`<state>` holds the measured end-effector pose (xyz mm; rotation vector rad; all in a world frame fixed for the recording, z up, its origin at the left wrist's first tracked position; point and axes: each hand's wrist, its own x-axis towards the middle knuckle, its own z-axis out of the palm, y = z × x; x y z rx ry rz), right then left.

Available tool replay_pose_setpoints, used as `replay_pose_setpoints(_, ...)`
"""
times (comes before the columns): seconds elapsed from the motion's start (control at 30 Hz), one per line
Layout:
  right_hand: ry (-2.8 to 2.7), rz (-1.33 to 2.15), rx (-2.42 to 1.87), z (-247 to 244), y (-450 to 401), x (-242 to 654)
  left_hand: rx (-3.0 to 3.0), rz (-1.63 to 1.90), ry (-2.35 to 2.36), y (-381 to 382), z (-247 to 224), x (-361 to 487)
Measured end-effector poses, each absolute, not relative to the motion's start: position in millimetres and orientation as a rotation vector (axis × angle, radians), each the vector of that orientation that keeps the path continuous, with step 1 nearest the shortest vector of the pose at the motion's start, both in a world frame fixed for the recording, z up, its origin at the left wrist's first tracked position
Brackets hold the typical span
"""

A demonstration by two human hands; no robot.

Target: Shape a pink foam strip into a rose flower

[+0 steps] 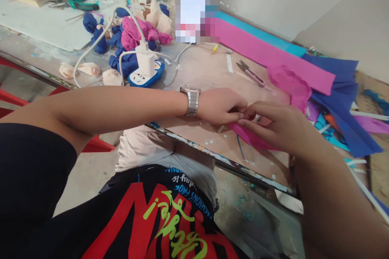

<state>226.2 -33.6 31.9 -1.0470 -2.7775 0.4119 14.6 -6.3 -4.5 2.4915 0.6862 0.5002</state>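
Observation:
My left hand (223, 104), below a metal-banded watch (192, 103), has its fingers closed in a pinch on a pink crepe paper strip (251, 136). Facing it, my right hand (281, 125) pinches the same strip, its thumb and forefinger touching the left fingertips. The strip hangs below the hands towards the table edge, and its upper end is hidden by my fingers. Thread snips (251, 73) lie just beyond the hands. Behind my right hand is a crumpled piece of pink crepe paper (293, 85). A thin blue strand (240, 147) lies near the table's front edge.
A power strip (146, 76) with a plug and white cables stands beyond my left forearm. Rolled paper flowers (133, 32) in pink, blue and cream are heaped behind it. Green-handled pliers (80, 1) lie back left. Folded pink paper (273, 52) and blue paper (343, 101) lie right.

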Motion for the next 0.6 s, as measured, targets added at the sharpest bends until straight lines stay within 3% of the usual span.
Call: replay_pose_setpoints(0.6,-2.82,0.482,-1.149,31.0,-33.5,227.4,2.584,0.478,0.582,-7.2,-9.5,14.8)
